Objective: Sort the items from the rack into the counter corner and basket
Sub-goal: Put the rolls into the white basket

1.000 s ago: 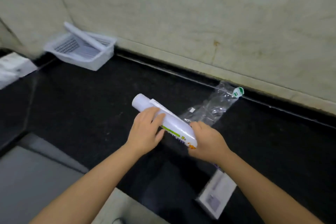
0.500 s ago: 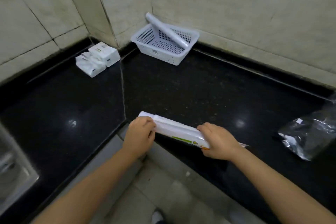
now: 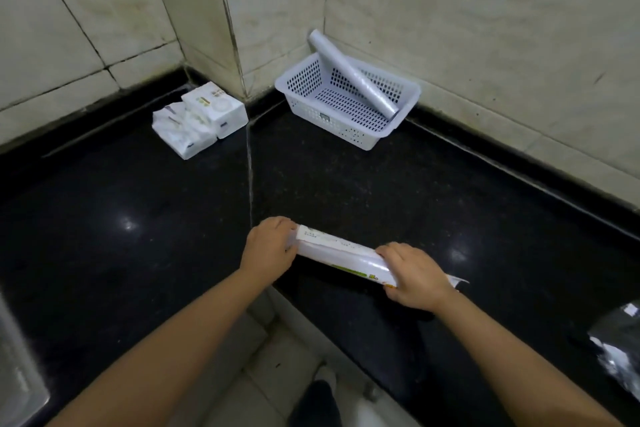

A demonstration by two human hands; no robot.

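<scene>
Head view: I am gripping a long white plastic-wrapped roll (image 3: 341, 255) at both ends, left hand (image 3: 268, 246) and right hand (image 3: 414, 276) curled around it, well short of the white perforated plastic basket (image 3: 304, 80). I should keep it level and angle it beside the grey roll (image 3: 351, 74) lying there.

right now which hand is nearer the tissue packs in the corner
Left. The left hand grips the roll's end below the tissue packs; the right hand grips the other end, farther off.

Carried the white roll (image 3: 341, 258), gripped at both ends by left hand (image 3: 268, 248) and right hand (image 3: 414, 276), leftward from beside the crumpled plastic bag (image 3: 620, 347) toward the basket (image 3: 346, 102) corner; levelled it.
</scene>
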